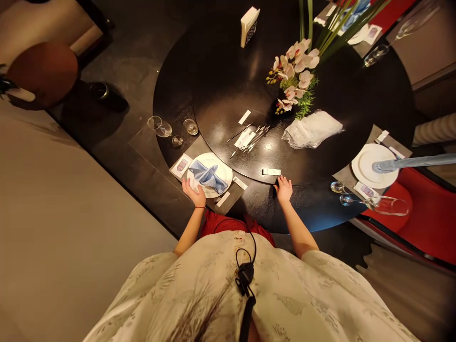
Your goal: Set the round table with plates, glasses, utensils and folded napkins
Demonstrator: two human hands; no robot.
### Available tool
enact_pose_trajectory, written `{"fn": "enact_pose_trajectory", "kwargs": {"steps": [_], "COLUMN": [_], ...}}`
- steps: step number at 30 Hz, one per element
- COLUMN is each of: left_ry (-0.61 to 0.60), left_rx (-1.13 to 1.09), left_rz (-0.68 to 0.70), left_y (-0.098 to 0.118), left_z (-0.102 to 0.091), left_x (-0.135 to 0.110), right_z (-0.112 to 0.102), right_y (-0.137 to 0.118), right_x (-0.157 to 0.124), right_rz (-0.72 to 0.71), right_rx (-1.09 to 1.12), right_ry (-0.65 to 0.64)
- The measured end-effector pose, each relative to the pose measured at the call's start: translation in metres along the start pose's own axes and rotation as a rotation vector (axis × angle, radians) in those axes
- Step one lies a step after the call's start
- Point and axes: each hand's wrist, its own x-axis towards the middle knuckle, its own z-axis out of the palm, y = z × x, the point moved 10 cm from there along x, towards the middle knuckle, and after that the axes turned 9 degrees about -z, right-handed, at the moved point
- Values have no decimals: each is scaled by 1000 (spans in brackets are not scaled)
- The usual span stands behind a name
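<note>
My left hand [193, 194] is open, its fingertips at the near rim of a white plate [225, 178] on a grey place mat [231, 197]. A blue folded napkin [208, 175] lies on the plate, with its lower edge close to my fingers. My right hand [284, 189] rests open on the near edge of the round black table [356, 95], holding nothing. Just beyond it lies a small white paper strip [271, 172]. Several metal utensils [251, 140] and white paper sleeves lie on the inner black turntable [228, 95].
Wine glasses [159, 127] lie tipped near the left place setting. A bag of white cloth [311, 129] and pink orchids [294, 71] stand mid-table. To the right are a second white plate [374, 165], a blue-grey rolled cloth [413, 162] and a red chair [427, 223].
</note>
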Motion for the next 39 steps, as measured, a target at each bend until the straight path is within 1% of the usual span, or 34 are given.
{"fn": "enact_pose_trajectory", "kwargs": {"steps": [3, 5, 7, 9, 11, 13, 15, 17, 18, 20, 22, 24, 26, 30, 32, 35, 37, 39], "left_ry": [-21, -114, -206, -277, -336, -411, -532, -674, -732, -789, -788, -773, -775, -765, -728, -659, -618, -592], "left_rx": [-31, -50, -65, -70, -71, -84, -116, -140, -143, -137, -137, -147, -153, -140, -142, -143, -148, -161], "left_rz": [141, 207, 251, 292, 323, 326, 307, 279, 267, 246, 220, 185, 165, 172, 146, 67, 26, 2], "left_y": [36, 52, 60, 65, 65, 62, 55, 48, 44, 37, 31, 26, 21, 12, 2, -18, -30, -37], "left_z": [23, 46, 65, 75, 80, 81, 84, 86, 86, 83, 77, 71, 66, 52, 41, 23, 13, 6], "left_x": [-9, -21, -36, -51, -63, -72, -78, -83, -86, -91, -93, -96, -100, -101, -97, -91, -88, -85], "right_z": [0, 0, 0, -2, -4, -6, -8, -12, -15, -22, -26, -27, -27, -28, -28, -28, -30, -30], "right_y": [4, 10, 20, 31, 43, 53, 63, 72, 75, 81, 82, 73, 58, 23, 1, -29, -41, -48], "right_x": [0, 1, 2, 3, 2, 1, -2, -4, -4, -4, 0, 12, 29, 58, 73, 95, 105, 112], "right_rz": [-1, -3, 0, 14, 37, 75, 150, 257, 321, 482, 636, 707, 689, 610, 536, 429, 398, 376], "right_rx": [1, -6, -21, -42, -67, -90, -100, -79, -53, 34, 157, 262, 301, 265, 251, 236, 242, 265], "right_ry": [-14, -30, -46, -57, -61, -67, -65, -54, -40, 8, 62, 82, 64, 28, 14, 14, 29, 34]}}
